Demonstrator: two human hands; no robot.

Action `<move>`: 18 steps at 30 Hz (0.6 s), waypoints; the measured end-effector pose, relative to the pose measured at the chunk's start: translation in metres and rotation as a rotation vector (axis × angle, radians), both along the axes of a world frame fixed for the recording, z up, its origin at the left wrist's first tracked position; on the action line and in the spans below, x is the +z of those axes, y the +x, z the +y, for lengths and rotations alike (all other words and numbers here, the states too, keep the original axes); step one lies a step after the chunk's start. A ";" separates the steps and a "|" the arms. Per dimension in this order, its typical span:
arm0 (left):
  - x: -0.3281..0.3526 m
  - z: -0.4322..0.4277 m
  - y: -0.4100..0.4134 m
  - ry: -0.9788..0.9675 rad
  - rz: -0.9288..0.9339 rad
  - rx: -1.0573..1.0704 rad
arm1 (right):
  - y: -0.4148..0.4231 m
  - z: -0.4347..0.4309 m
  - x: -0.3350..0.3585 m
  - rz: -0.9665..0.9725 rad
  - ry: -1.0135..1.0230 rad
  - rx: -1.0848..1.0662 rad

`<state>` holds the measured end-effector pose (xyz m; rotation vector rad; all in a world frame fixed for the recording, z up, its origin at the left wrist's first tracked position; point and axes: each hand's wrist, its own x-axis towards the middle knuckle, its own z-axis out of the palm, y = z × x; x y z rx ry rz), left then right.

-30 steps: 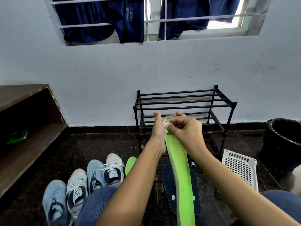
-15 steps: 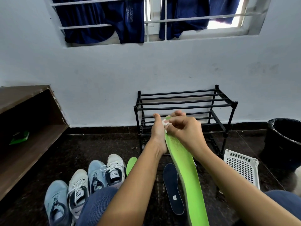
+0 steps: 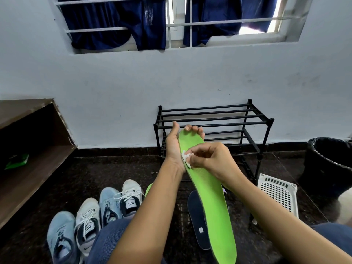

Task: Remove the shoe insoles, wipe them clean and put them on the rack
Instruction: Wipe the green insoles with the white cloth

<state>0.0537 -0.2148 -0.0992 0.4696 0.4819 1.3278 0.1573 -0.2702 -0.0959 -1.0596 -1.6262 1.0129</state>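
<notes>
A long bright green insole [image 3: 211, 197] is held up in front of me, its toe end pointing away. My left hand [image 3: 174, 144] grips that far end, fingers curled over the tip. My right hand [image 3: 207, 159] pinches a small white wipe [image 3: 185, 157] against the insole's left edge, a third of the way down. A dark blue insole [image 3: 196, 216] lies on the floor below. A second green insole [image 3: 148, 189] peeks out behind my left forearm. The black metal rack [image 3: 213, 122] stands against the wall, its bars bare.
Several sneakers [image 3: 89, 220] are lined up on the dark floor at lower left. A white perforated basket [image 3: 278, 193] lies at right, a black bin [image 3: 329, 164] beyond it. A wooden shelf [image 3: 28, 168] runs along the left. Blue clothes [image 3: 118, 21] hang in the window.
My right hand slid the wipe from the insole's tip down along its left edge toward me. The insole's near end swung right, uncovering the dark blue insole on the floor.
</notes>
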 end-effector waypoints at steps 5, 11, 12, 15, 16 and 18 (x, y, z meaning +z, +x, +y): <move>-0.006 -0.010 0.009 -0.011 0.077 -0.030 | -0.001 0.005 -0.006 -0.093 0.147 -0.254; -0.009 -0.011 0.013 -0.083 -0.003 -0.074 | -0.006 0.018 -0.012 -0.252 0.290 -0.444; -0.011 -0.011 0.015 -0.100 -0.008 -0.087 | -0.006 0.021 -0.013 -0.274 0.311 -0.469; -0.016 -0.009 0.017 -0.114 -0.004 -0.111 | -0.008 0.025 -0.013 -0.391 0.431 -0.551; -0.017 -0.009 0.016 -0.110 -0.010 -0.116 | -0.010 0.026 -0.012 -0.427 0.477 -0.563; -0.014 -0.009 0.014 -0.115 -0.022 -0.111 | -0.012 0.026 -0.010 -0.456 0.513 -0.563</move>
